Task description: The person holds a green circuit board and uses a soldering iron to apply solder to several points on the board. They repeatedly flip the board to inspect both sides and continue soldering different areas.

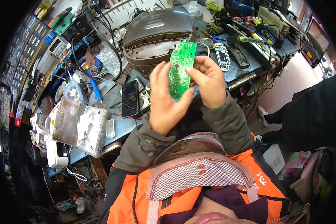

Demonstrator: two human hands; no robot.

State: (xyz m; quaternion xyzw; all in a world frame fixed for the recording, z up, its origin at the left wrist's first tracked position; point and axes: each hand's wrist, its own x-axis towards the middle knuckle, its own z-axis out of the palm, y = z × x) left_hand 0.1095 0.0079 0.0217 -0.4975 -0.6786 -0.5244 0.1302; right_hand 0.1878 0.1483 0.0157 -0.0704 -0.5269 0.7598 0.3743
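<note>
A green circuit board [181,71] is held up in the middle of the view, tilted upright, with small components on its face. My right hand [210,80] grips its right edge, thumb on the front and fingers behind. Along the board's left edge is my left hand [163,100], its fingers stretched, apart and slightly blurred; the thumb reaches near the lower end. Whether it touches the board I cannot tell. Just behind stands a brown rice cooker [156,33] with its lid closed and an opening in its front.
Left of my hands lie a dark phone-like slab [130,98], a blue pen-shaped tool [95,87] and an open plastic parts box [91,128]. Cables loop across the bench. A green cordless drill [214,15] and a white-edged board [222,56] are at right. Another person in dark clothes [306,108] stands there.
</note>
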